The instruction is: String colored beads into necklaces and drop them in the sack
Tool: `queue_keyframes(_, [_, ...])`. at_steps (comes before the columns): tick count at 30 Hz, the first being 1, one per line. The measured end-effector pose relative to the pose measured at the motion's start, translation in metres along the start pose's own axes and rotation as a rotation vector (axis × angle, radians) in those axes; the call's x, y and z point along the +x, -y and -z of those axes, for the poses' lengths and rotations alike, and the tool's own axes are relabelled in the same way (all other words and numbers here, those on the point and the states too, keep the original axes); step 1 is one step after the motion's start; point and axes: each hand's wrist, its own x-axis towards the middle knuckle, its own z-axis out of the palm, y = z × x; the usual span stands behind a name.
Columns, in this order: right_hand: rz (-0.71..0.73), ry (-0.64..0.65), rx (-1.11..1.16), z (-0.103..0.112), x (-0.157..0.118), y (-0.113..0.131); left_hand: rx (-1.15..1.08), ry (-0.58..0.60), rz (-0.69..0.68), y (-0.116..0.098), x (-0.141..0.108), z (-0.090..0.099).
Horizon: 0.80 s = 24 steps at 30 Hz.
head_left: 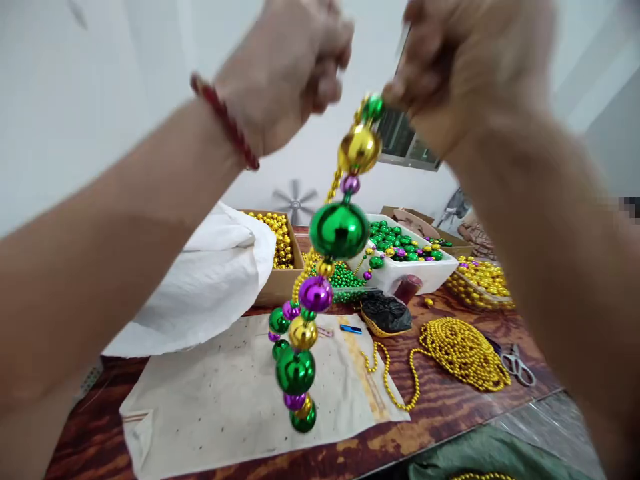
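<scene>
A strand of shiny green, gold and purple beads (340,230) hangs in front of me, its lower end looping above the cloth. At its top, the fingers of my right hand (470,73) are closed beside a small green bead, pinching the strand. My left hand (295,73), with a red bracelet (225,120) at the wrist, is raised to the left of it. Its fingers are curled shut, and what they hold is hidden. Both hands are blurred. A thinner chain of small gold beads (334,187) hangs behind the bigger beads.
A pale cloth (215,400) covers part of the wooden table (400,440). A gold bead coil (463,353) and scissors (517,365) lie at right. Behind are a white box (425,270) of green beads, a cardboard box (280,287), a black bag (385,312) and white fabric (210,287).
</scene>
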Motion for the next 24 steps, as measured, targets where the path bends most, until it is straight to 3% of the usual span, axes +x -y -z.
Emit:
queue_keyframes(3, [-0.052,0.026,0.032,-0.006,-0.037,-0.035,-0.029,0.089,0.051,0.035,-0.026,0.005])
queue_keyframes(7, [-0.228,0.179,0.033,-0.01,-0.069,-0.07,-0.155,0.073,0.187,0.069,-0.057,0.017])
queue_keyframes(11, [-0.324,0.314,-0.11,-0.011,-0.088,-0.077,-0.178,0.031,0.177,0.083,-0.076,0.021])
queue_keyframes(18, [-0.331,0.459,-0.197,-0.004,-0.107,-0.092,-0.107,0.075,0.125,0.105,-0.091,0.018])
queue_keyframes(24, [-0.304,0.537,-0.308,0.001,-0.118,-0.091,0.018,0.121,0.042,0.118,-0.101,0.018])
